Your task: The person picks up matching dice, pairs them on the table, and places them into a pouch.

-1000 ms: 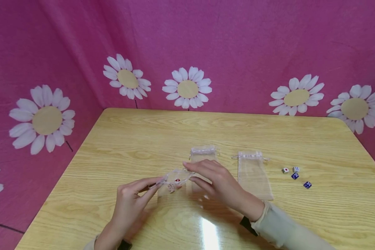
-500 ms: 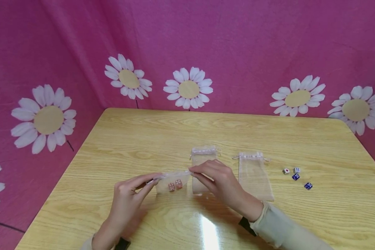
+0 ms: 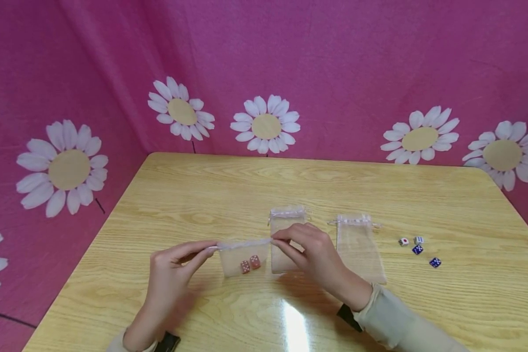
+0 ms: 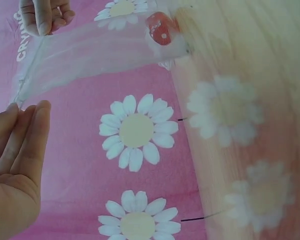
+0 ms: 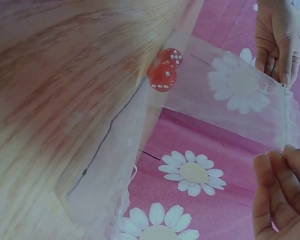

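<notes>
Between the two hands a sheer white drawstring pouch (image 3: 233, 261) hangs with its top edge pulled straight. Two red dice (image 3: 255, 262) show through its mesh near the bottom; in the right wrist view the red dice (image 5: 163, 77) lie together in the pouch's lower end. My left hand (image 3: 169, 274) pinches one end of the top edge between thumb and fingers. The other end is pinched by my right hand (image 3: 314, 252), which partly covers a second sheer pouch (image 3: 286, 225) lying flat behind it.
A third sheer pouch (image 3: 358, 252) lies flat to the right of my right hand. Beyond it are two white dice (image 3: 404, 241) and two blue dice (image 3: 435, 262) on the wooden table (image 3: 202, 190). A pink flowered cloth (image 3: 334, 73) hangs behind the table.
The pouch's mouth, held apart a second ago, is now drawn flat and straight. My left hand has moved slightly left, and the red dice now show through the mesh.
</notes>
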